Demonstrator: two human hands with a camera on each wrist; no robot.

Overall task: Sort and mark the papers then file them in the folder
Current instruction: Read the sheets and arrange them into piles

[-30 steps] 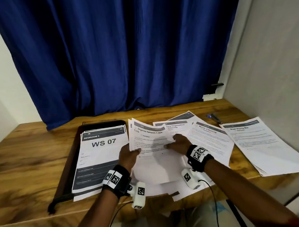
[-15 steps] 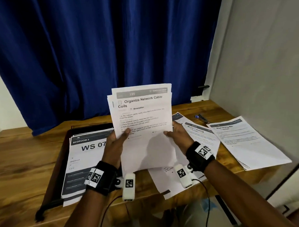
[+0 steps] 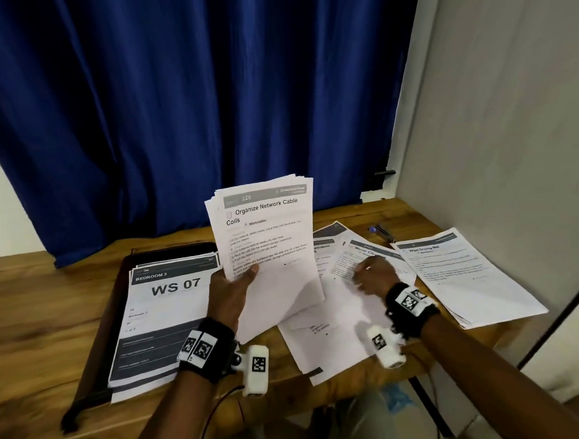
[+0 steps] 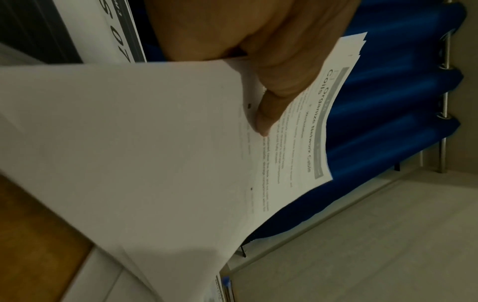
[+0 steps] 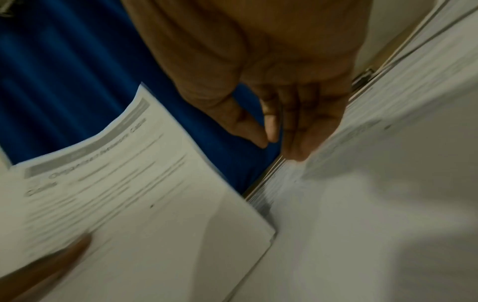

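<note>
Left hand [image 3: 230,290] pinching white printed "Organize Network Cable Coils" sheaf [image 3: 269,240], upright above wooden table [image 3: 37,316]; right hand [image 3: 373,275], fingers loose, holding nothing, down on spread white sheets [image 3: 335,320]; black folder [image 3: 98,344] left, under "WS 07" stack [image 3: 166,311].

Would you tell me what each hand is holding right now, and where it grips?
The left hand pinches the "Organize Network Cable Coils" stack at its left edge; the right hand holds nothing.

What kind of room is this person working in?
Probably a desk in a home, maybe a bedroom: a wooden table against a long blue curtain, printed chore sheets spread out, one cover sheet headed "BEDROOM 3".
</note>
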